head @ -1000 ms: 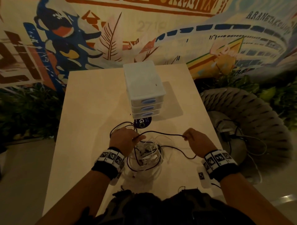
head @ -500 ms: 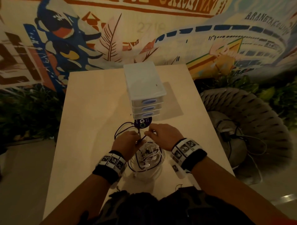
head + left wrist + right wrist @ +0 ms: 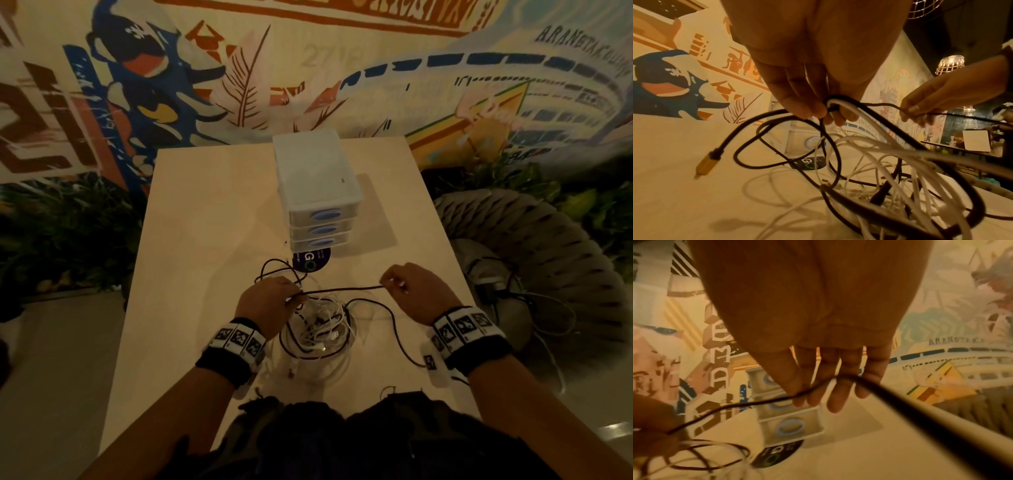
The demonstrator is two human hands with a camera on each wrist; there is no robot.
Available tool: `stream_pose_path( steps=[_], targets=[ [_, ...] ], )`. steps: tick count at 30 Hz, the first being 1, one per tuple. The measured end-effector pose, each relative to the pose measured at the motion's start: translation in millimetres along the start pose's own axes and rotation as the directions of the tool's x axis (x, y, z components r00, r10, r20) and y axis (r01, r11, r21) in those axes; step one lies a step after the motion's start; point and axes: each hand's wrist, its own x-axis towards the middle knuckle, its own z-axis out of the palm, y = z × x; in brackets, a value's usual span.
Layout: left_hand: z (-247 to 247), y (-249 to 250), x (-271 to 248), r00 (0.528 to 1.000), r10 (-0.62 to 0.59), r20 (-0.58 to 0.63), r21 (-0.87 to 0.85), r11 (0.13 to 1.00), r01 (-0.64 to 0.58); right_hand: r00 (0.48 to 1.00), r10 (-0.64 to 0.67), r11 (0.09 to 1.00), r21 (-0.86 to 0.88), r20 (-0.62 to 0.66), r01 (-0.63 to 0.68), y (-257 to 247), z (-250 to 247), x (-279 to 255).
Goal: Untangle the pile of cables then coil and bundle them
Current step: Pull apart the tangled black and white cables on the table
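Observation:
A tangle of white and black cables (image 3: 317, 334) lies on the pale table (image 3: 205, 240) just in front of me. My left hand (image 3: 274, 301) hovers over its left side and grips loops of a black cable (image 3: 851, 100) together with a white one (image 3: 840, 104). A gold-tipped plug (image 3: 706, 164) dangles from those loops. The black cable (image 3: 342, 290) runs taut to my right hand (image 3: 407, 291), whose thumb and fingers (image 3: 797, 395) pinch it (image 3: 760, 402). Its slack (image 3: 394, 325) trails down toward my right wrist.
A white three-drawer box (image 3: 317, 192) stands on a mat behind the pile, with a dark round sticker (image 3: 310, 262) at its foot. A woven chair (image 3: 534, 267) holding more cables stands off the table's right edge. A painted wall is behind.
My right hand came in to meet the left half a second ago, then drew away to the right again, pulling a stretch of black cable taut. The left hand kept its hold.

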Motion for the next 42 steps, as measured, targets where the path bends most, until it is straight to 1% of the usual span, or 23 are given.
stream_pose_path(
  steps=[1,3,5,6,8,9,12,16,19,22,23,24,26,27,29,31,32,34,35,38,42],
  targets=[
    [0.8,1.3,1.0,1.0,-0.008,0.016,0.011,1.0,0.008,1.0,-0.027,1.0,-0.006,0.012,0.027,-5.4,4.8,0.8],
    [2.2,5.0,2.8,0.999,-0.022,0.027,0.016,1.0,0.021,0.99,-0.139,0.99,-0.013,0.027,0.139,-30.8,12.1,4.1],
    [3.6,9.1,4.3,1.0,-0.009,0.002,-0.002,1.0,0.009,0.962,-0.266,0.961,-0.059,0.069,0.27,-65.8,19.3,7.8],
    [3.8,10.6,4.7,1.0,-0.003,-0.012,-0.011,1.0,0.003,0.953,-0.283,0.952,-0.085,0.109,0.293,-82.4,23.2,9.2],
    [3.4,12.0,4.1,1.0,-0.009,-0.028,-0.032,0.999,0.008,0.955,-0.237,0.958,-0.12,0.18,0.261,-103.0,30.0,11.7],
    [3.2,11.2,3.1,0.999,-0.016,-0.038,-0.039,0.999,0.015,0.959,-0.221,0.962,-0.124,0.18,0.245,-106.0,31.9,13.3],
    [3.0,4.9,-1.5,0.996,-0.05,-0.073,-0.041,0.998,0.047,0.962,-0.254,0.959,-0.105,0.096,0.264,-99.4,23.8,17.6],
    [0.9,-3.2,-4.9,0.991,-0.081,-0.107,-0.049,0.996,0.076,0.954,-0.299,0.954,-0.001,-0.022,0.299,-78.3,-8.2,19.5],
    [1.6,-7.7,-3.7,0.989,-0.093,-0.117,-0.064,0.994,0.086,0.949,-0.304,0.951,0.039,-0.078,0.308,-58.7,-31.2,15.6],
    [0.3,-10.4,-2.4,0.986,-0.102,-0.13,-0.046,0.994,0.097,0.947,-0.297,0.951,0.055,-0.122,0.306,-32.9,-38.7,9.0],
    [-0.5,-10.1,-1.9,0.986,-0.102,-0.131,-0.042,0.994,0.098,0.956,-0.27,0.961,0.037,-0.119,0.276,-24.6,-36.9,6.8],
    [-0.9,-9.7,-1.5,0.987,-0.098,-0.129,-0.04,0.995,0.094,0.972,-0.217,0.976,0.014,-0.091,0.219,-17.8,-33.3,5.4],
    [-1.4,-8.4,-1.0,0.989,-0.086,-0.123,-0.034,0.996,0.082,0.995,-0.093,0.995,-0.021,0.047,0.094,-15.3,-25.5,3.7],
    [-1.3,-7.6,-0.8,0.989,-0.082,-0.121,-0.029,0.996,0.079,0.991,-0.057,0.998,-0.027,0.123,0.061,-19.9,-20.4,3.3],
    [-0.7,-4.6,0.8,0.99,-0.078,-0.121,-0.008,0.997,0.078,0.972,-0.059,0.998,0.004,0.228,0.06,-40.1,-10.4,4.3],
    [0.2,0.7,3.1,0.99,-0.07,-0.118,0.012,0.997,0.072,0.951,-0.125,0.992,0.026,0.282,0.123,-67.6,1.6,7.9],
    [0.8,2.8,4.0,0.991,-0.067,-0.118,0.013,0.998,0.069,0.941,-0.161,0.986,0.009,0.298,0.166,-80.5,8.5,10.8],
    [1.4,3.3,4.4,0.989,-0.075,-0.125,0.005,0.997,0.076,0.93,-0.216,0.971,-0.033,0.296,0.237,-98.4,18.8,16.4],
    [1.1,1.2,3.9,0.988,-0.087,-0.13,-0.006,0.996,0.087,0.935,-0.227,0.968,-0.044,0.273,0.247,-101.8,19.2,18.9],
    [-0.9,-9.2,0.4,0.982,-0.128,-0.136,-0.034,0.992,0.125,0.96,-0.213,0.975,-0.03,0.181,0.222,-95.6,1.1,19.2],
    [-4.2,-18.3,-5.0,0.972,-0.191,-0.135,-0.07,0.981,0.183,0.971,-0.208,0.978,0.014,0.119,0.207,-72.8,-34.0,14.9]
  ],
)
